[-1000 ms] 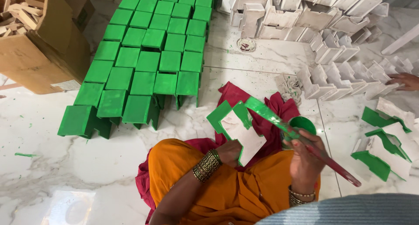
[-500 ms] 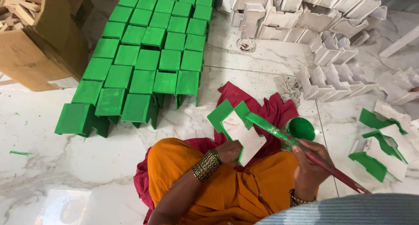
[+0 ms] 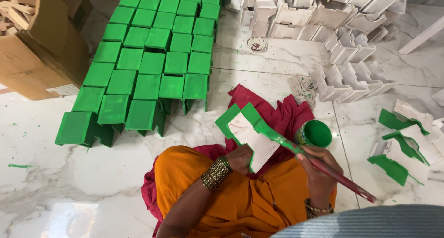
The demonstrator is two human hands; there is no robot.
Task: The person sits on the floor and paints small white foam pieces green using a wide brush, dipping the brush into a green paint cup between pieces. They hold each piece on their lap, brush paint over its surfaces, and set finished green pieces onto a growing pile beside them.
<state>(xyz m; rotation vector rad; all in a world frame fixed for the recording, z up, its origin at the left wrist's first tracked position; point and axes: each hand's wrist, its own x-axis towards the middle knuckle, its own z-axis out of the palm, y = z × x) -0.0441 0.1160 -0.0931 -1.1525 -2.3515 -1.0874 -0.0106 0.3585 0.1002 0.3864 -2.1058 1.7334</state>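
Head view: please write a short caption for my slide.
Left hand holds a white piece with green edges; right hand holds a paintbrush against it.

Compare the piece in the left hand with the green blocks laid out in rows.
The piece is green only along its edges, with a bare pale face; the blocks are green all over. The piece is held up in the left hand; the blocks sit on the floor.

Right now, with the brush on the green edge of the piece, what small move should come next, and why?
Probably draw the paintbrush in the right hand along the edge toward the unpainted white face of the wooden piece that the left hand holds. Its rim is green, but its middle is bare. The open paint can stands close.
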